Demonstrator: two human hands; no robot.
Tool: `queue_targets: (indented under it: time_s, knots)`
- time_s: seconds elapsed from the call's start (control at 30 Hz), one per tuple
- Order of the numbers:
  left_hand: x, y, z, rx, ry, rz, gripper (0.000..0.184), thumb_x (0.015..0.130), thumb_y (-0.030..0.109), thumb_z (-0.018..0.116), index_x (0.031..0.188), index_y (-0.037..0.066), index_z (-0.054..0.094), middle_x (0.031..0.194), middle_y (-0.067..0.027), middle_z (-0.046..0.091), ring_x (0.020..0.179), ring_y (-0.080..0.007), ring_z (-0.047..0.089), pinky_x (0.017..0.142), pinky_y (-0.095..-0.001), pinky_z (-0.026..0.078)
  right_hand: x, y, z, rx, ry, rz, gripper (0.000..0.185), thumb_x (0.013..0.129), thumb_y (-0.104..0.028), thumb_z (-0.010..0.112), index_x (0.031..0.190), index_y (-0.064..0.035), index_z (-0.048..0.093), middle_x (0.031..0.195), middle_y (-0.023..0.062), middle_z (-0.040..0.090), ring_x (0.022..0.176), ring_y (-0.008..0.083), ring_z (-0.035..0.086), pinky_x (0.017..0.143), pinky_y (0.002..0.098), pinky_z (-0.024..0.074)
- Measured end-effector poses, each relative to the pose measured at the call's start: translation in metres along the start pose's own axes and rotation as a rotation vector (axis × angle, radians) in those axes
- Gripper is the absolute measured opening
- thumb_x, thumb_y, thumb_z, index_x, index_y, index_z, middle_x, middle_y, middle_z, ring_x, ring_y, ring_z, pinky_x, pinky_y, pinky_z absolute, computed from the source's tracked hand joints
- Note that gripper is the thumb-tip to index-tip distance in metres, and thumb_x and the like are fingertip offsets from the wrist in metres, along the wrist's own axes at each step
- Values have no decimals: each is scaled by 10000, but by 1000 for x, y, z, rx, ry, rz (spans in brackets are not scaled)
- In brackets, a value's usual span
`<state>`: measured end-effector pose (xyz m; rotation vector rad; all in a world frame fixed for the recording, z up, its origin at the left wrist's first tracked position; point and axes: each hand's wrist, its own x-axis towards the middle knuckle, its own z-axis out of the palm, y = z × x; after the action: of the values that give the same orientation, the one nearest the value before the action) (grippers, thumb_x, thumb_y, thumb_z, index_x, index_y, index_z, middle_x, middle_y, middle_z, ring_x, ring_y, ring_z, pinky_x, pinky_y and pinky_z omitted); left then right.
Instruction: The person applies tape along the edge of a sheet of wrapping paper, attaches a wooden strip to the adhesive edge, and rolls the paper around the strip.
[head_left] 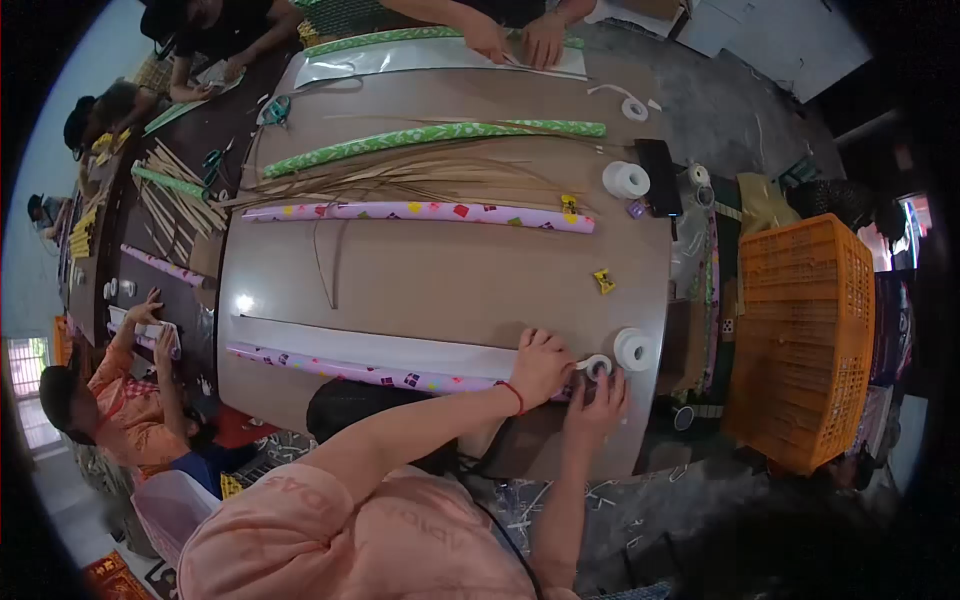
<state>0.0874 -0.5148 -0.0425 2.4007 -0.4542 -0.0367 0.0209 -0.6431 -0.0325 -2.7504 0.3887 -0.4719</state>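
A sheet of pink patterned wrapping paper, partly rolled with its white inner side showing, lies along the near edge of the table. On its right end my left hand, a red cord at the wrist, presses down with bent fingers. Just right of it, my right hand grips a small roll of white tape. A short strip of tape runs from the roll toward my left thumb; whether the thumb touches it is unclear. A larger white tape roll stands beside my right fingers.
Across the table lie a pink roll, thin brown strips and a green roll. A phone and tape rolls sit at right. An orange crate stands beyond. Other people work opposite and left.
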Motion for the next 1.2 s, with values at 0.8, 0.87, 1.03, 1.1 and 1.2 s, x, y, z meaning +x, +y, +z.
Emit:
queue_targets:
  time_s: [0.8, 0.87, 1.03, 1.1, 1.2]
  knots:
    - [2, -4, -4, 3, 19, 37, 92, 790, 191, 695, 854, 142, 740, 957, 11, 648, 1027, -230, 542, 956, -454, 351, 97, 19, -22, 201, -675, -391, 171, 827, -184, 725, 990, -134, 716, 1007, 92, 563, 1006, 307, 564, 821, 429, 501]
    - [3, -5, -4, 25, 11, 42, 96, 795, 190, 688, 861, 145, 742, 959, 13, 645, 1030, -229, 540, 954, -454, 351, 99, 17, -24, 194, -672, -402, 165, 823, -184, 727, 978, -129, 713, 1008, 90, 563, 1008, 306, 564, 825, 430, 501]
    - [4, -7, -5, 46, -87, 59, 201, 751, 112, 688, 941, 153, 742, 1030, 1, 630, 1097, -242, 519, 971, -474, 340, 101, 19, -18, 244, -650, -474, 135, 802, -156, 726, 928, -112, 706, 989, 91, 571, 995, 312, 568, 833, 432, 494]
    - [5, -9, -3, 46, -77, 63, 192, 748, 115, 688, 928, 150, 743, 1036, 3, 632, 1096, -241, 520, 971, -475, 340, 101, 19, -19, 248, -640, -488, 128, 794, -149, 727, 914, -111, 703, 975, 88, 574, 986, 311, 568, 830, 430, 491]
    - [6, -10, -3, 48, -85, 58, 171, 743, 119, 688, 903, 146, 743, 1048, 7, 636, 1091, -238, 524, 971, -475, 339, 104, 16, -23, 247, -637, -511, 131, 776, -141, 735, 895, -101, 696, 959, 84, 575, 976, 302, 571, 832, 425, 487]
